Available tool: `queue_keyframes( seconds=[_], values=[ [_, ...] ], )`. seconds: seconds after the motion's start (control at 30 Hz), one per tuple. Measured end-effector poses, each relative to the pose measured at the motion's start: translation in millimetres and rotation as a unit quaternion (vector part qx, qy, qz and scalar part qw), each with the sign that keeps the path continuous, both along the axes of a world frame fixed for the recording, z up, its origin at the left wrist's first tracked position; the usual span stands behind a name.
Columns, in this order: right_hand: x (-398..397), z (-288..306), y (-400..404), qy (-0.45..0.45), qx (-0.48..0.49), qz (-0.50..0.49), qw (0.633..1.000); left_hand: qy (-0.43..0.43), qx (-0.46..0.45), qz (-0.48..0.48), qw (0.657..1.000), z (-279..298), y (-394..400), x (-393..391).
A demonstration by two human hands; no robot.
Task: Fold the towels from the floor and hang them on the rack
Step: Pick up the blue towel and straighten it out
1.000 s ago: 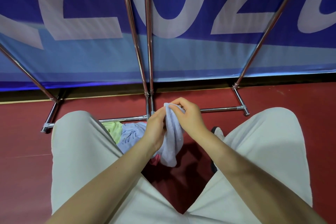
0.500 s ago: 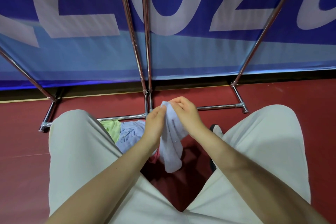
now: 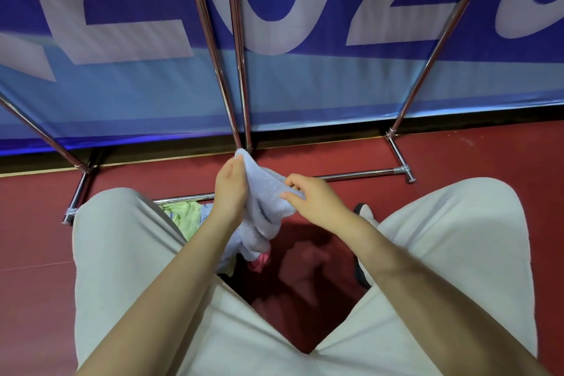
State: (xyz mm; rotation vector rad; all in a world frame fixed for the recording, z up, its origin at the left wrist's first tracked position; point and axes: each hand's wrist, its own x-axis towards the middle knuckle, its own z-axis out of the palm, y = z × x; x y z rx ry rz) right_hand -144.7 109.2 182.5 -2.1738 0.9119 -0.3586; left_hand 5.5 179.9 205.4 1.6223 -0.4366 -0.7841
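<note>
light blue towel pinched at top corner by left hand, edge by right hand; loose pinch risks drop onto floor pile.

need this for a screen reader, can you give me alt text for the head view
Seen from above, a person's left hand and right hand pinch a light blue towel between their knees. Green and pink towels lie below on the red floor, before a chrome rack and blue banner.

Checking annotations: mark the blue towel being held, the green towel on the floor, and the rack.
blue towel (image 3: 265, 192), head view, middle of the cloth between the hands
green towel (image 3: 183, 213), head view, visible top folds
rack (image 3: 360, 174), head view, right base bar
</note>
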Motion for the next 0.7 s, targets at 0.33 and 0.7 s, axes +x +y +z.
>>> queue_keyframes(
  seconds=[0.33,0.7],
  values=[
    [-21,-2,-24,0.054,-0.055,-0.079,0.994,-0.127,-0.030,-0.136,0.982,4,9,-8],
    [-24,-15,-28,0.058,-0.141,-0.136,0.979,-0.205,-0.081,-0.147,0.964,-4,7,-12]
  ],
)
